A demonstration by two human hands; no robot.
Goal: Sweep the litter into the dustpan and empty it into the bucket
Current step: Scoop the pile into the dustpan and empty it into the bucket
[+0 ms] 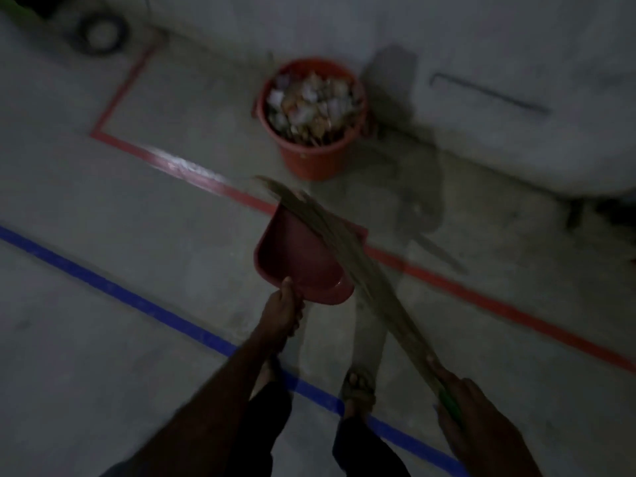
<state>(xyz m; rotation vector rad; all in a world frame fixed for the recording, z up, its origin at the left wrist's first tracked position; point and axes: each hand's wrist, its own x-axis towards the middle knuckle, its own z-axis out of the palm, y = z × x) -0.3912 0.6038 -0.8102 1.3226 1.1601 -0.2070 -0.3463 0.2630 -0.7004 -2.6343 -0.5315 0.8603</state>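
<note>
A red dustpan (296, 256) hangs above the concrete floor in the middle of the view, its inside looking bare. My left hand (284, 313) grips its handle from below. A long straw broom (344, 263) slants across the pan's right edge, its tip pointing up-left. My right hand (464, 407) holds the broom's green handle at the lower right. Beyond the pan stands a red bucket (311, 160), heaped with pale crumpled litter (309, 105).
A red tape line (481, 297) and a blue tape line (103, 284) cross the floor diagonally. My sandalled feet (358, 390) stand on the blue line. A large pale covered shape (516, 98) fills the upper right. A dark ring (101, 32) lies at upper left.
</note>
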